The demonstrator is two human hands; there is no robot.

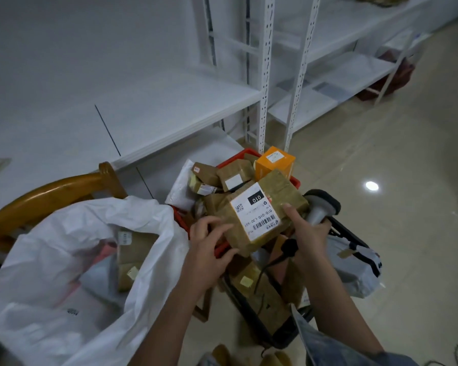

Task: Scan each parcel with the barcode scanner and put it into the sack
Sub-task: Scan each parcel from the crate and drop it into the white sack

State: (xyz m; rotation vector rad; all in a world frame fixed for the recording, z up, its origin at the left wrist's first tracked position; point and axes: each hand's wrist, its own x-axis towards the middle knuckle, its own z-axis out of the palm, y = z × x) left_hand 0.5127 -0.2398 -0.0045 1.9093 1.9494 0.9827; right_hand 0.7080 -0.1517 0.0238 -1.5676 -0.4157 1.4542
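Note:
A brown taped parcel (265, 207) with a white label marked 010 lies tilted on top of a heap of parcels in a red basket (295, 182). My left hand (209, 247) grips its near left corner, fingers on top and thumb underneath. My right hand (306, 233) holds the grey barcode scanner (321, 206) by its handle, and its thumb rests on the parcel's right side. The scanner head points away, behind the parcel. The white sack (72, 233) gapes open at the left with several parcels inside.
An orange box (274, 162) and a white mailer (181, 186) sit in the basket heap. A wooden chair (50, 191) stands behind the sack. White shelving (265, 75) lines the back. A grey bag (354, 270) and more parcels lie on the tiled floor at right.

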